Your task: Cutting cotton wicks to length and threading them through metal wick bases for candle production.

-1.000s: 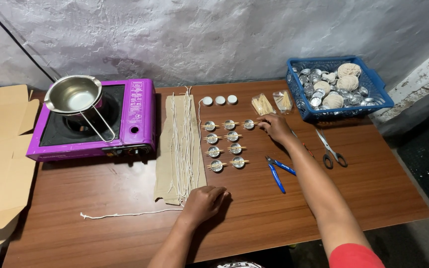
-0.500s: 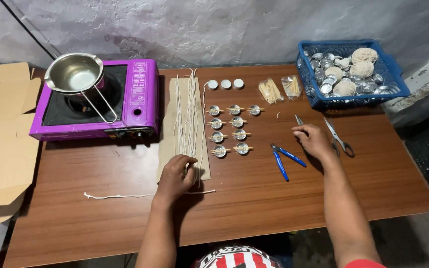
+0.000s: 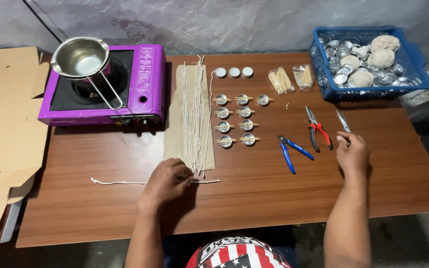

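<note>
Left hand (image 3: 167,179) on white string (image 3: 120,182), right hand (image 3: 352,153) on scissors (image 3: 343,120)

Soft, even light falls from above, a little dim toward the 3 and 9 o'clock edges. The steel pot (image 3: 81,57) shows mild glare. Short soft shadows lie under the left hand (image 3: 167,179). Focus is sharp throughout; straight edges bow slightly at the corners.

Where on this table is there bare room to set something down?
Bare wood lies along the front edge of the table between the left hand and right hand, and in front of the purple stove. Around the small metal cups and pliers it is crowded.
</note>
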